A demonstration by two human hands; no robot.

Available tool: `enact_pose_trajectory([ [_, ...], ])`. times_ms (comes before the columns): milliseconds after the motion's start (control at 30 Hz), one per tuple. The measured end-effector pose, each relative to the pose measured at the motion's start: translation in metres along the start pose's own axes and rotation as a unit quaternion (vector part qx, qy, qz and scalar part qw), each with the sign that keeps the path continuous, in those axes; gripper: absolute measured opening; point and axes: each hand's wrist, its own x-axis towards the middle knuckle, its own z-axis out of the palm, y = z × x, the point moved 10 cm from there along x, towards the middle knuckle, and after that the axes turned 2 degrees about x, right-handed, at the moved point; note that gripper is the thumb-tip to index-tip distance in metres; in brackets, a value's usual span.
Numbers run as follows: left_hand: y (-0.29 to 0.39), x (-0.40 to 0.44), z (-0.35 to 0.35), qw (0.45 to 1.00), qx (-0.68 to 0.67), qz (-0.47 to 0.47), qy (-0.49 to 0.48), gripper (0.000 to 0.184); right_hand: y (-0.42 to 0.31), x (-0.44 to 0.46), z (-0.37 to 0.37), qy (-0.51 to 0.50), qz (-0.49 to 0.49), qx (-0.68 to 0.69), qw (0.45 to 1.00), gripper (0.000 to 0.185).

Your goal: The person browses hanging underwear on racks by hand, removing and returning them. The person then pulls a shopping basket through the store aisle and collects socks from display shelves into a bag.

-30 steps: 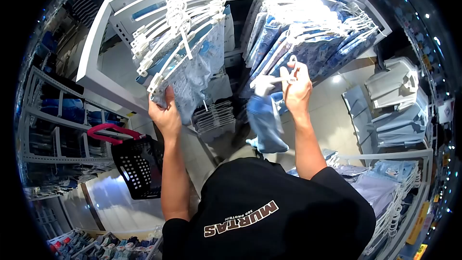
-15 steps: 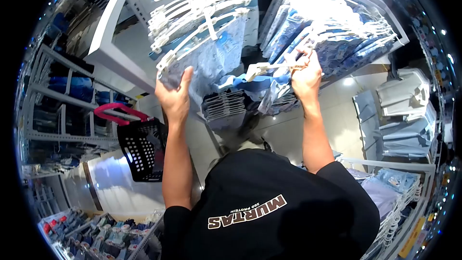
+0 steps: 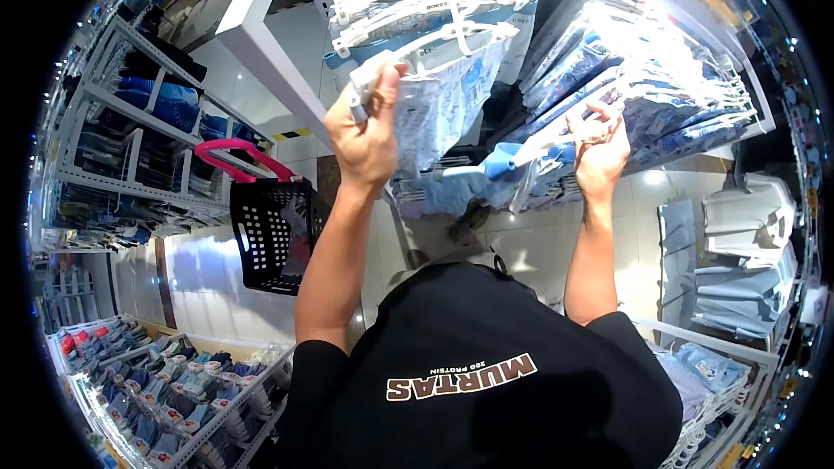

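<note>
My left hand (image 3: 363, 139) is closed around the near end of a white hanger at the front of the left group. From that hanger hangs a pale blue patterned garment (image 3: 456, 91). My right hand (image 3: 601, 156) pinches another white hanger, which is partly hidden by the fingers and by glare. Below it a blue and white garment (image 3: 502, 161) droops between my two hands. Behind my left hand, several white hangers (image 3: 426, 0) hang close together on the rack.
A white display rack (image 3: 261, 30) frames the hanging clothes, with a dense row of blue garments (image 3: 660, 78) on its right. On my left are a black basket (image 3: 261, 243) with a pink handle and a bin of small folded items (image 3: 174, 391). Pale garments (image 3: 747, 226) hang at right.
My left hand has moved up and closed on the hanger's end; its thumb stood apart before. The right hand's garment hangs differently. The whole view has shifted.
</note>
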Motion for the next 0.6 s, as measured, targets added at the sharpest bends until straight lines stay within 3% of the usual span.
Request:
enact_pose_trajectory([
  [167,0.026,-0.021,0.026,0.992,-0.077,0.074,-0.071,0.021,-0.035,-0.002,0.027,-0.047,-0.017,0.023,0.998,0.048],
  [233,0.033,-0.042,0.040,0.984,-0.082,0.069,-0.141,0.022,-0.064,-0.003,0.039,-0.059,-0.089,-0.018,0.994,0.052],
  [267,0.050,-0.051,0.050,0.972,-0.050,0.152,-0.174,0.018,-0.059,-0.003,0.045,-0.077,-0.088,-0.026,0.993,0.050],
  [333,0.046,-0.068,0.055,0.974,-0.050,0.115,-0.189,0.014,-0.049,-0.007,0.058,-0.138,-0.026,-0.049,0.989,0.040],
  [367,0.046,-0.072,0.055,0.974,-0.061,0.105,-0.191,0.013,-0.049,-0.011,0.060,-0.142,-0.082,-0.115,0.980,0.036],
  [433,0.042,-0.078,0.051,0.977,-0.076,0.088,-0.179,0.013,-0.037,-0.015,0.064,-0.162,-0.042,-0.069,0.983,0.028],
  [600,0.031,-0.095,0.045,0.979,-0.090,0.072,-0.169,0.016,-0.020,-0.032,0.084,-0.230,-0.019,-0.067,0.971,0.030],
])
